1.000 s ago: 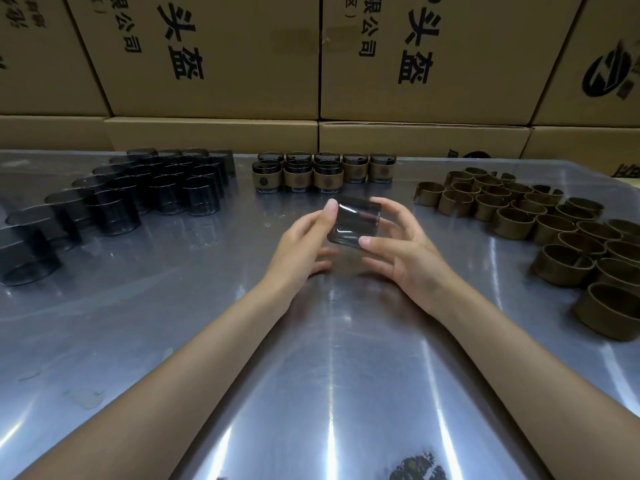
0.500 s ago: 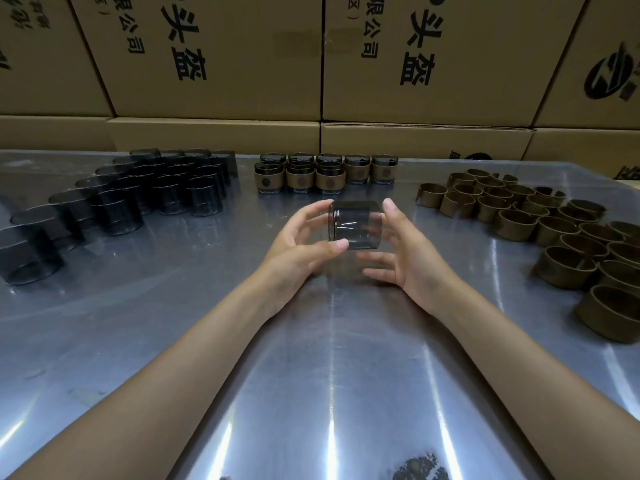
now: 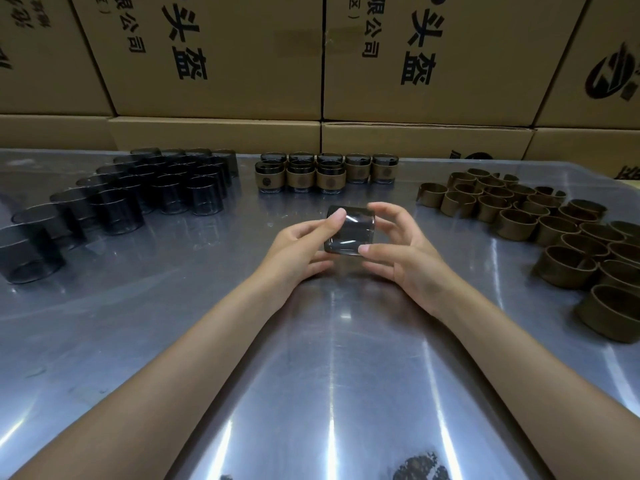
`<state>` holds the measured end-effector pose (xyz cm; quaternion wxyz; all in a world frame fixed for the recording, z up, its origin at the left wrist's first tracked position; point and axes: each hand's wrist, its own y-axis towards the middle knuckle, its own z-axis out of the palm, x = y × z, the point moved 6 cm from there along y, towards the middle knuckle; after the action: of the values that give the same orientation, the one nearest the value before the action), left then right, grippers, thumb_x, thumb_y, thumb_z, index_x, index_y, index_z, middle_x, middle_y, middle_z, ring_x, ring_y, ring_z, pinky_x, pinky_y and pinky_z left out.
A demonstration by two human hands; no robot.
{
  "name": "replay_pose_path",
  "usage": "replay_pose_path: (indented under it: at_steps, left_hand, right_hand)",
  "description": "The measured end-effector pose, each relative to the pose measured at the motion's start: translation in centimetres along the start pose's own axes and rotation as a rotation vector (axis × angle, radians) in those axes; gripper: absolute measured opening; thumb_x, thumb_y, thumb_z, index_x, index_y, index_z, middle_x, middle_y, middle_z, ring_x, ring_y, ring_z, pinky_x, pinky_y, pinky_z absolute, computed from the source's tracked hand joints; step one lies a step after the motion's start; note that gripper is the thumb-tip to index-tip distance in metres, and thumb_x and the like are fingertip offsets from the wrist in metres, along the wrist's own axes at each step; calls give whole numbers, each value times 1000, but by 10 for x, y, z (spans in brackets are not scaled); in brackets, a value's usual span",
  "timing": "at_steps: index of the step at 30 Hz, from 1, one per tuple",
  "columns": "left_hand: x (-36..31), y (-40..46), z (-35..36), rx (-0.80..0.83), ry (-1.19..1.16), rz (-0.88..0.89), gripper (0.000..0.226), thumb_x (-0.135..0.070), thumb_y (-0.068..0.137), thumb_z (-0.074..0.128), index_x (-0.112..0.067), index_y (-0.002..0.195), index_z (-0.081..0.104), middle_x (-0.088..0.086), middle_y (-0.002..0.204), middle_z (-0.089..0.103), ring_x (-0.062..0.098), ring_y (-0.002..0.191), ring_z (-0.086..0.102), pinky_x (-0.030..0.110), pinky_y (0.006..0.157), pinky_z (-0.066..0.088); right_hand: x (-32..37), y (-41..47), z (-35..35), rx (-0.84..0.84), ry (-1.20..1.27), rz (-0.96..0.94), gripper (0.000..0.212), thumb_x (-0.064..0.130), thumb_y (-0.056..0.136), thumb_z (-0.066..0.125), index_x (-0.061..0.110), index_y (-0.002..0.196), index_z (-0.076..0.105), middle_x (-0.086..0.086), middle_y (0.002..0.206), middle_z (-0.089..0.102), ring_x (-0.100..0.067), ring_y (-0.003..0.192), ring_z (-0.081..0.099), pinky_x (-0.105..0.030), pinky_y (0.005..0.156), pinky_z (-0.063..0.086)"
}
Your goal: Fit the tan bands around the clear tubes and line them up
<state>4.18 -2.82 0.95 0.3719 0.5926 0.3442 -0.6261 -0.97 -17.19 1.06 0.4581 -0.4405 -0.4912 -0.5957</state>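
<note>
- Left hand [image 3: 294, 245]: grip closed on one clear tube [image 3: 349, 230]; its fingertip [image 3: 337, 213] curls over the tube's upper left edge, remaining fingers tucked below
- Right hand [image 3: 405, 251]: grip also closed on the same tube; thumb presses the lower right edge, fingers curl round the far right side
- Held tube: middle of the frame, slightly above centre, tilted, raised off the worktop [image 3: 329, 358]; no band on it
- Finished tubes [image 3: 325, 171]: directly above the hands in the frame, near the worktop's far edge; each wears a tan band; arranged in a short row, with three more standing in front on the left part
- Bare tubes [image 3: 138, 192]: left and upper left of the frame, upright, in rows running diagonally toward the lower left; well apart from the hands
- Loose tan bands [image 3: 540, 223]: right and upper right of the frame, clustered close together, many touching; well apart from the hands
- Worktop: shiny metal, streaked with reflections; both forearms reach over it from the bottom of the frame
- Cardboard boxes [image 3: 214, 57]: stacked along the top of the frame behind the worktop, printed with black characters
</note>
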Motion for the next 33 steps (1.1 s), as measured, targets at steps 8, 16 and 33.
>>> replay_pose_path:
  at_steps: [8,16,33]
  left_hand:
    - [-1,4,-3,158,-234,115,65,-3,70,76,-20,129,56,0,131,60,11,120,59,24,94,51]
    - [-5,1,-3,36,-159,141,75,-10,68,81,-21,135,51,0,135,53,20,119,60,34,89,56]
    - [-4,2,-1,-4,116,149,32,-34,91,59,-20,120,62,-1,120,67,15,115,62,32,100,47]
  right_hand:
    - [-4,5,0,-39,10,150,39,38,90,58,25,126,56,3,123,66,-14,116,61,-43,109,40]
    - [2,-1,2,-4,-268,-7,49,16,77,79,21,122,61,-2,120,65,-19,110,65,-30,88,55]
    - [1,0,-6,-76,-652,-24,59,54,76,71,32,125,48,7,127,43,-8,123,37,-15,93,29]
